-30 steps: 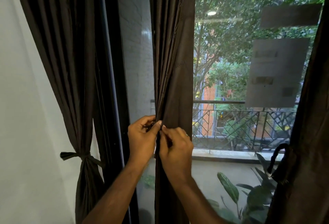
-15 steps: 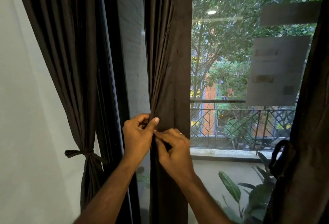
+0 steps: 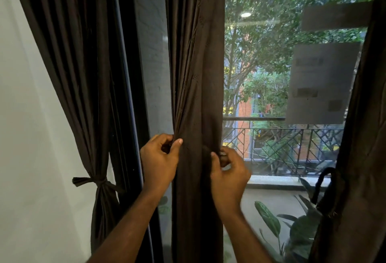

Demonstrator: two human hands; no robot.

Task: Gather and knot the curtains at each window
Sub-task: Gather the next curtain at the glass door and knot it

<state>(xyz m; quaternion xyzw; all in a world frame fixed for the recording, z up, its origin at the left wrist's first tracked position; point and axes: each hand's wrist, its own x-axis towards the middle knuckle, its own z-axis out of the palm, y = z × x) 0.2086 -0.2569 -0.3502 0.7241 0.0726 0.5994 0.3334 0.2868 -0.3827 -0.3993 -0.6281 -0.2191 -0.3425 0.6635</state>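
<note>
With the far-left dark brown pleated curtain [image 3: 69, 74] already tied, the left hand [image 3: 159, 158] and right hand [image 3: 228, 171] pinch the middle dark brown curtain's [image 3: 196, 74] edges, still unknotted.

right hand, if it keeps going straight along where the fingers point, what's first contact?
The right hand points left into the middle curtain, whose right edge it already pinches; the left hand lies beyond. Depth unclear.
</note>
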